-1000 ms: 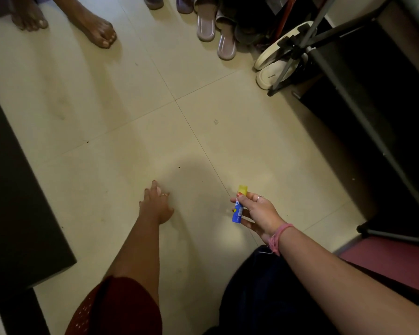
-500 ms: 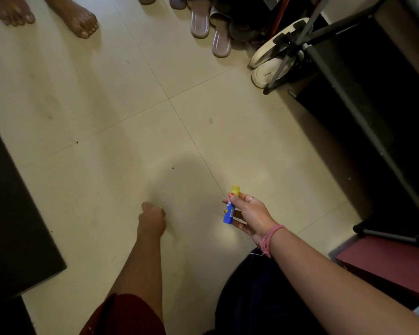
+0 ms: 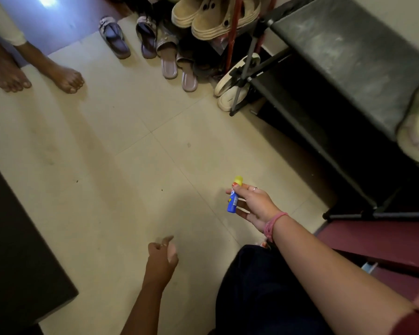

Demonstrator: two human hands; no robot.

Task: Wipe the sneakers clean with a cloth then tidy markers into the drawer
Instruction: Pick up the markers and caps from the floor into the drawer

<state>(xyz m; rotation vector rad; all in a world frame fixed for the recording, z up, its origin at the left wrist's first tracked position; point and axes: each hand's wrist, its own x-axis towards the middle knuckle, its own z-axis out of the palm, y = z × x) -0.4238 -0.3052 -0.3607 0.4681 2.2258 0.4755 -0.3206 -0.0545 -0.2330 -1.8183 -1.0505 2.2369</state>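
A person's right hand (image 3: 254, 205) pinches a small blue tube with a yellow cap (image 3: 234, 195) (a marker or glue stick, label unreadable) upright above the beige tiled floor (image 3: 107, 146), fingers round its middle. The left hand (image 3: 162, 258) hangs loosely curled, holding nothing. Smooth, rigid plastic, the tube looks light and a touch slippery; a mid-barrel hold below the cap seems safest. Far right, white sneakers (image 3: 232, 85) lean by a dark metal rack (image 3: 300, 122); sandals (image 3: 169, 66) line up beside them.
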